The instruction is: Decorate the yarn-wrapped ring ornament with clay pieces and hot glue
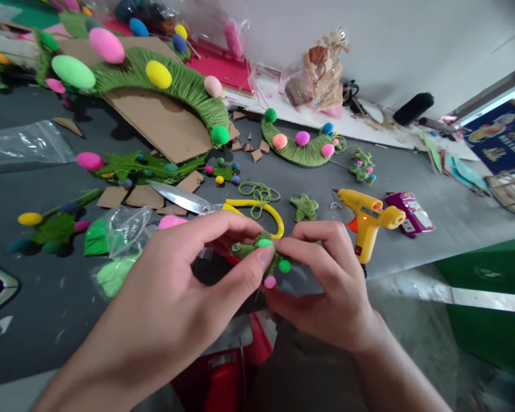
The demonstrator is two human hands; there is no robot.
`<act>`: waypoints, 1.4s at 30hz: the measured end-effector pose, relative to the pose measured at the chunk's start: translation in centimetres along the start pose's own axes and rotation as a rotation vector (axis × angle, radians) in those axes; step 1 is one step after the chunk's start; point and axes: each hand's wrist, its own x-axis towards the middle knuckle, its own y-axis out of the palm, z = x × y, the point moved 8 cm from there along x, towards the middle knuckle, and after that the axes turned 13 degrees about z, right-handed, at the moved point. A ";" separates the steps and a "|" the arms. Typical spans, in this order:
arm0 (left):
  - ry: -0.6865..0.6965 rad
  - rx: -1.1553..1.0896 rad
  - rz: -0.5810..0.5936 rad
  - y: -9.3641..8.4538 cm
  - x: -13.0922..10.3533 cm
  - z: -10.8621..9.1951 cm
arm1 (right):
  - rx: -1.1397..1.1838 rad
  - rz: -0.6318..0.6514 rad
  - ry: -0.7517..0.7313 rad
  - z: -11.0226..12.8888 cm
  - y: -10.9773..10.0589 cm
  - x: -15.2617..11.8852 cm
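Between my two hands is a small green yarn-wrapped star [249,248] with bright green and pink balls on its tips. My left hand [197,280] pinches it, thumb on top near a light green ball. The fingers of my right hand [326,280] close on its right side, beside another green ball and a pink one below. Part of the star is hidden by my fingers. Just beyond lie scissors [274,220] with yellow handles, a loop of green yarn [260,194] and a plain green yarn star [304,207].
A yellow glue gun [364,214] with a lit red light lies at right, beside a purple packet [409,213]. Further back are a large yarn-wrapped crescent [184,86], a smaller crescent [304,151] and cardboard scraps [143,197]. A bag of light green clay-like material [114,277] lies left.
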 end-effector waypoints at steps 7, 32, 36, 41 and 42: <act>-0.040 -0.129 0.057 0.4 0.1 0.4 | 0.020 0.002 0.015 -0.2 0.1 -0.1; -0.077 -0.193 0.073 0.8 0.5 -0.2 | 0.062 -0.072 0.012 0.6 -0.4 0.0; -0.080 -0.179 0.065 0.8 0.4 -0.5 | 0.073 -0.058 0.023 0.4 -0.1 -0.1; -0.070 -0.146 0.078 1.0 0.7 -0.6 | 0.059 -0.071 0.017 0.6 -0.2 0.0; -0.065 -0.147 0.074 0.9 0.7 -0.7 | 0.059 -0.071 0.017 0.6 -0.2 0.0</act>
